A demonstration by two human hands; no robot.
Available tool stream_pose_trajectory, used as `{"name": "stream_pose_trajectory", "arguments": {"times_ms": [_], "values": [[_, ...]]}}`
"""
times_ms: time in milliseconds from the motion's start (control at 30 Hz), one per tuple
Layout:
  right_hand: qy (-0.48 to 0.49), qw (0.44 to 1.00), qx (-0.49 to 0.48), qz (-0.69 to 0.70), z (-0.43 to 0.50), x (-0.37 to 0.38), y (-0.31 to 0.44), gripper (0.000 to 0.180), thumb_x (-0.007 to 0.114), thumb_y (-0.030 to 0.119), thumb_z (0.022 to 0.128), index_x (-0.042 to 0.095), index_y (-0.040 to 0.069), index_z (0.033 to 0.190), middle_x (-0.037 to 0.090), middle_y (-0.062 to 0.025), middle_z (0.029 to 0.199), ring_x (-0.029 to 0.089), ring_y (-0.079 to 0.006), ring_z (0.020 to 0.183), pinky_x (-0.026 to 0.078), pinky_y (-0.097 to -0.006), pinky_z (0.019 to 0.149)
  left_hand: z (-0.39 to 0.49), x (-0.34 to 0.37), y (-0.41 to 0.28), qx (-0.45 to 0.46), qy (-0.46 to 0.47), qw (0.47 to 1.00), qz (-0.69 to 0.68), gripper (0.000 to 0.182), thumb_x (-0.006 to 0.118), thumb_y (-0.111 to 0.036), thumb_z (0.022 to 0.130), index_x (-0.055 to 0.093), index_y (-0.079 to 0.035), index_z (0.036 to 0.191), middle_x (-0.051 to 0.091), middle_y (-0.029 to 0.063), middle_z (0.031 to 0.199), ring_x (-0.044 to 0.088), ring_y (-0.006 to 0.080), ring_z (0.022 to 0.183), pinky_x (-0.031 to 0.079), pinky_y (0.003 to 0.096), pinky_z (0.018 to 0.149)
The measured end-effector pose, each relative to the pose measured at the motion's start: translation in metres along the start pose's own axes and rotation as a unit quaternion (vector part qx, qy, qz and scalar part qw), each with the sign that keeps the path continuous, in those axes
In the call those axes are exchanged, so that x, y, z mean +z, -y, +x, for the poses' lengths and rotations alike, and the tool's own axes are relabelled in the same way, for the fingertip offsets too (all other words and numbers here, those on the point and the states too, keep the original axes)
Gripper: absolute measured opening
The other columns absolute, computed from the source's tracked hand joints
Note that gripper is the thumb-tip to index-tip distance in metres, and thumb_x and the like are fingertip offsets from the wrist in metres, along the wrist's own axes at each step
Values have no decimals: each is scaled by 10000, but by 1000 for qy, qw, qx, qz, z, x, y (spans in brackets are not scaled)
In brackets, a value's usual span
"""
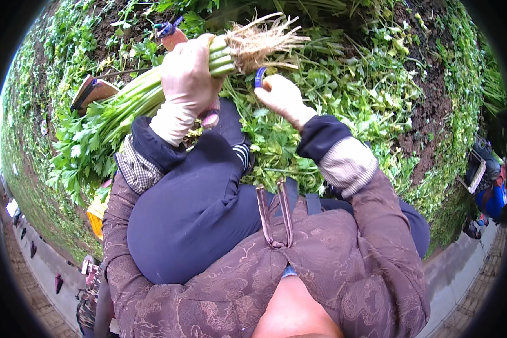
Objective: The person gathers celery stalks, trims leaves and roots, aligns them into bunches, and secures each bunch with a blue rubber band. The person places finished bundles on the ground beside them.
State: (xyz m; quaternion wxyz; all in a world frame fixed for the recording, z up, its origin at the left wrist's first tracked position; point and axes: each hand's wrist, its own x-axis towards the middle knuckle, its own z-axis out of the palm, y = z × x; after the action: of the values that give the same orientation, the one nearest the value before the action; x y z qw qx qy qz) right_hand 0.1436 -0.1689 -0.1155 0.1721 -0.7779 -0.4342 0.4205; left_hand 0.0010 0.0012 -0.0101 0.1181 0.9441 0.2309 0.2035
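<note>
My left hand (190, 74), in a pale glove, is closed around the stalks of a celery bunch (139, 91). Its pale roots (264, 42) point right, and its leaves hang down to the left past my forearm. Just below the roots is my right hand (281, 95), also in a pale glove, with its fingers curled on a small tool with a blue curved edge (260, 77); most of the tool is hidden, so its kind is unclear. The blue part is close to the roots, and I cannot tell if they touch.
Cut celery stalks and leaves (350, 84) cover the ground around my bent legs. Bare soil (426, 110) shows at the right. A brown piece with a dark strap (94, 94) lies beyond the bunch. A yellow object (96, 213) is at my left. Other people (492, 196) are at the far right.
</note>
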Motion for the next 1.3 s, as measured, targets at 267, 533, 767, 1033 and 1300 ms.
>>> {"name": "stream_pose_trajectory", "arguments": {"times_ms": [267, 533, 767, 1033, 1300], "values": [[102, 696, -50, 709, 70, -107, 56, 251, 661, 272, 939, 663, 26, 989, 712, -93, 935, 690, -180, 857, 556, -313, 829, 4, -2, 2, 25, -18, 998, -49, 512, 798, -112, 657, 606, -23, 1124, 666, 120, 923, 656, 292, 818, 532, 376, 752], [103, 690, -107, 709, 96, -123, 81, 479, 538, 426, 993, 568, 11, 1229, 670, -138, 1118, 664, -218, 1018, 531, -376, 911, 6, -4, 2, 26, -2, 998, -50, 665, 725, -64, 618, 563, 29, 1257, 658, 115, 947, 633, 283, 827, 491, 382, 746], [174, 664, -79, 723, 69, -122, 99, 479, 582, 389, 973, 564, 15, 1274, 662, -89, 1090, 637, -168, 1010, 510, -333, 918, 6, -6, 2, 9, 7, 998, -55, 819, 732, -84, 628, 456, 63, 1385, 647, 101, 945, 612, 264, 797, 473, 373, 709], [139, 836, -110, 519, 51, -136, 119, 513, 751, 296, 873, 557, -18, 1230, 655, -72, 1072, 622, -143, 1033, 491, -303, 930, 6, -3, 2, -17, 7, 998, -55, 711, 702, -57, 646, 501, 25, 1324, 633, 101, 899, 610, 280, 790, 474, 399, 678], [-224, 959, -159, -70, 31, -138, 150, 599, 827, 491, 677, 538, 64, 981, 655, -106, 874, 679, -276, 775, 537, -361, 694, 7, -3, -3, -17, 25, 999, 16, 568, 628, -52, 685, 534, 8, 1242, 587, 82, 825, 582, 264, 762, 452, 382, 671]]}}
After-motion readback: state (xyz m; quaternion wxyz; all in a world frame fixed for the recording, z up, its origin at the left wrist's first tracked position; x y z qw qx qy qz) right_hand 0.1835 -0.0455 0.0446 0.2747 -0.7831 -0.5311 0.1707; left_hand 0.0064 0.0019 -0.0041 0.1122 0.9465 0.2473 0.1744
